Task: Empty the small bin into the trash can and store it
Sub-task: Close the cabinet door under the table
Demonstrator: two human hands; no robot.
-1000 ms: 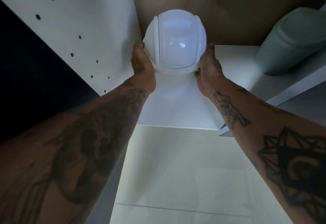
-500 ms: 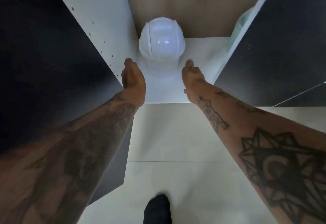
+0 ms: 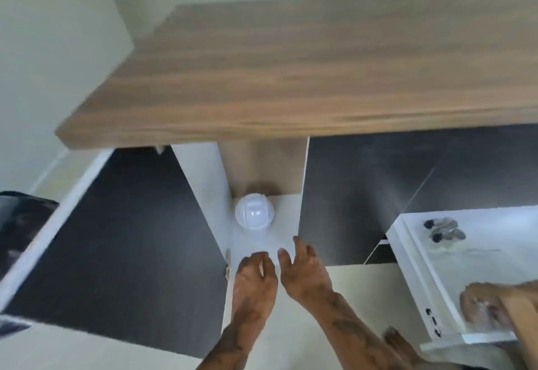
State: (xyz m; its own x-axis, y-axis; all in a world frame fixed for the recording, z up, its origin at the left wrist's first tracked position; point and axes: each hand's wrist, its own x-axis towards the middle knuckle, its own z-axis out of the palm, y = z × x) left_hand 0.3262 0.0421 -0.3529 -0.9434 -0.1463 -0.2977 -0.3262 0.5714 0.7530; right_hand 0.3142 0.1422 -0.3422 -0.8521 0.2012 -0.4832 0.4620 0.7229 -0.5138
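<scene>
Both hands are hanging empty at the cabinet mouth: my left hand [image 3: 256,275] loosely curled, my right hand [image 3: 302,270] spread. I am judging the small bin [image 3: 254,214] stored, apparently upright, at the back of the compartment; shutting the dark door [image 3: 125,253] is remaining.

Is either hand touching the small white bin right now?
No: the small white bin sits alone at the back of the cabinet shelf, with left hand and right hand open, clear of it.
</scene>
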